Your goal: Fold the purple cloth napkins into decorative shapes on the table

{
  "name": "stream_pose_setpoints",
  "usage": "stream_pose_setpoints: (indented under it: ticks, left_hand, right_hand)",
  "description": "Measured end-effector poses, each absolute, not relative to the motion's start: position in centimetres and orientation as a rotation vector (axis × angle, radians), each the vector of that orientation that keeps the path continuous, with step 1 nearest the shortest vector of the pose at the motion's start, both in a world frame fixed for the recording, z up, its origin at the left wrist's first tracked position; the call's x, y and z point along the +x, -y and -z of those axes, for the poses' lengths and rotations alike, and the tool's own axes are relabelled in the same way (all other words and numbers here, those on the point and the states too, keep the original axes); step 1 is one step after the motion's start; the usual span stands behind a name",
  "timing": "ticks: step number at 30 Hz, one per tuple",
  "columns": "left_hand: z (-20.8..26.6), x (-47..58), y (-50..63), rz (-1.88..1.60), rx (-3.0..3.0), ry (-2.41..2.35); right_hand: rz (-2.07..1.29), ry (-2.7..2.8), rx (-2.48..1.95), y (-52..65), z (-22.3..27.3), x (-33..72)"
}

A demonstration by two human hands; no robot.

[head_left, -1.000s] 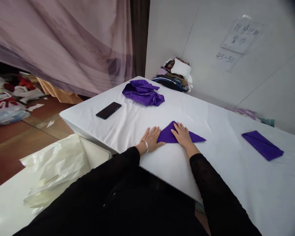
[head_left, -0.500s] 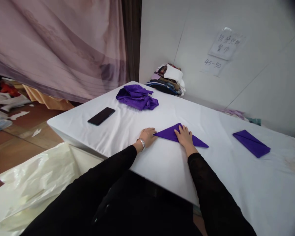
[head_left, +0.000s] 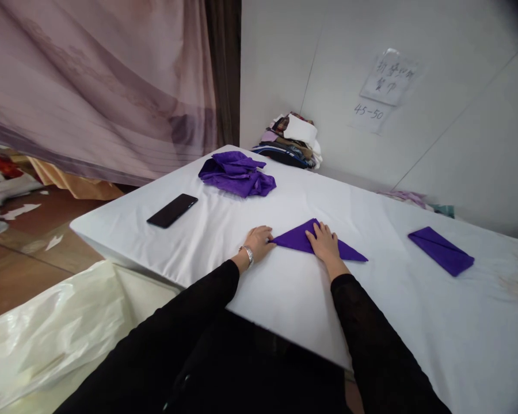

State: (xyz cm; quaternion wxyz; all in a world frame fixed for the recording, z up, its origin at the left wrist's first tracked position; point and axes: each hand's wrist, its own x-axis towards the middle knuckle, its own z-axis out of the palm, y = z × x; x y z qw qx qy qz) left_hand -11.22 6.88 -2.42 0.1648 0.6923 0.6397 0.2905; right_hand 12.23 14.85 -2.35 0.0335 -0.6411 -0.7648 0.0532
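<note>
Purple napkin (head_left: pixel 300 240) lies flat on the counter (head_left: pixel 285 287); my left hand (head_left: pixel 258 240) pinches its corner while my right hand (head_left: pixel 325 241) presses open-palmed to hold the fold.

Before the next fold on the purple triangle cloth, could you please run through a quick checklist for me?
1. Right hand flat on the purple triangular folded cloth: ok.
2. Left hand at the triangle's left tip: ok; whether it pinches the cloth: cannot tell.
3. White tablecloth under the triangle lies smooth: ok.
4. Black phone lies apart from the triangle: ok.
5. Crumpled purple cloth pile lies apart: ok.
</note>
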Motion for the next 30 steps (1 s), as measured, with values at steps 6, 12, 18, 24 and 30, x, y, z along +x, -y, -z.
stream_pose_setpoints:
  ticks: [6,12,18,24,30]
  left_hand:
    - [1.8,-11.6,-6.9,-0.713,2.024,-1.792]
    - [1.2,-11.3,-6.7,-0.675,2.039,-1.823]
    - [0.9,-10.8,-6.6,-0.626,2.107,-1.919]
    - [1.1,-10.8,-7.0,-0.601,2.208,-1.989]
    - [2.6,-12.9,-8.2,-0.686,2.307,-1.873]
  right_hand:
    - [-0.177,2.342,-1.97,-14.7,2.2,12.2]
    - [-0.188,2.354,-2.001,-14.6,1.9,12.0]
    - [-0.182,2.343,-1.992,-14.6,1.8,11.9]
    - [-0.208,2.308,-1.968,-14.2,1.0,11.4]
    - [-0.253,2.277,-1.874,-14.6,0.8,11.5]
